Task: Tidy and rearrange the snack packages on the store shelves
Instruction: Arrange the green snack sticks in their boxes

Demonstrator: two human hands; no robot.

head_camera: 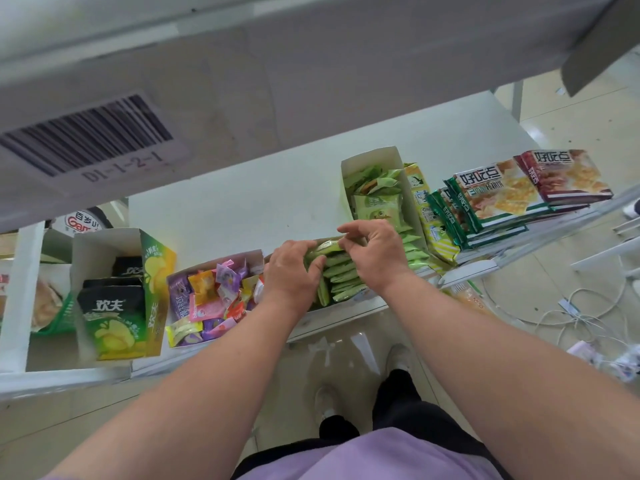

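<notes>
A low open box (349,301) at the shelf's front edge holds a row of small green snack packets (341,271) standing on edge. My left hand (292,271) grips the left end of the row, fingers curled over the packets. My right hand (375,252) pinches the top packet (325,247) from the right with fingertips. Behind and to the right, a taller white box (372,161) holds more green packets (379,207).
On the white shelf (249,199): a box of mixed colourful candies (211,299), a box of black-and-green chip packs (114,306), stacked cracker packs (502,195) at right. An upper shelf (173,81) with a barcode label overhangs. White cables (571,317) lie on the floor.
</notes>
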